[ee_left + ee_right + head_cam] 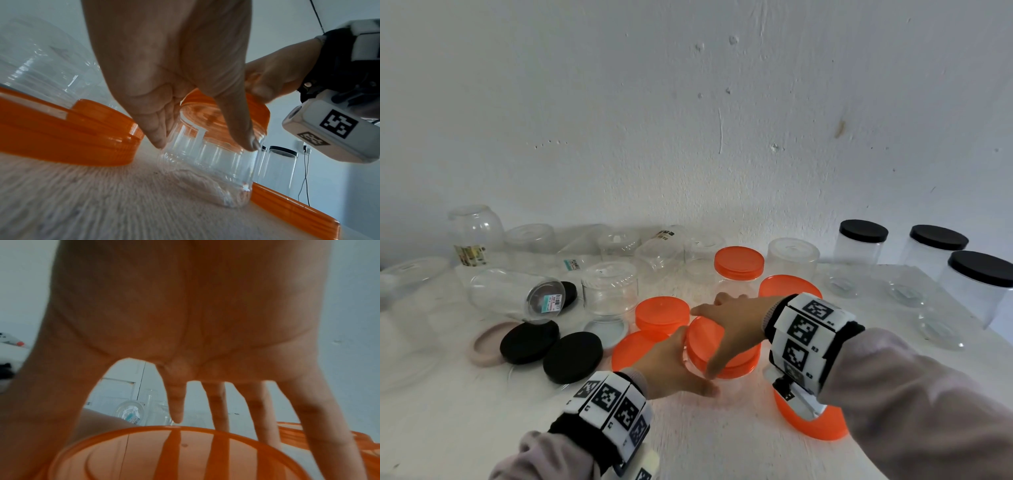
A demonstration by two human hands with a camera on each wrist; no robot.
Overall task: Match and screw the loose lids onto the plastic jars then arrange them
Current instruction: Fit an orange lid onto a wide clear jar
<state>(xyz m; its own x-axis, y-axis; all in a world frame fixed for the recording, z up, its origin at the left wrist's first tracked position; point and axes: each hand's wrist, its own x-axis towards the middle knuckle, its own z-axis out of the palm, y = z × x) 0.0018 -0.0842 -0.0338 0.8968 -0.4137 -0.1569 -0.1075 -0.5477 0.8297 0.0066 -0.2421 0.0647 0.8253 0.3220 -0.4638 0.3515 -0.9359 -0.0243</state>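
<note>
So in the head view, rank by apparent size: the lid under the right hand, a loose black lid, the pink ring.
1. Orange lid, though nearest the camera.
2. Black lid and pink ring: alike; ring partly hidden, so unranked.

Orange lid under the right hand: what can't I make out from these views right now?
- Whether the translucent orange lid is threaded onto the clear plastic jar: the right hand covers it in the head view, the left hand in the left wrist view.
- Lid's near rim: cut off by the right wrist picture's bottom edge.
- Right fingertips' contact: blurred.
</note>
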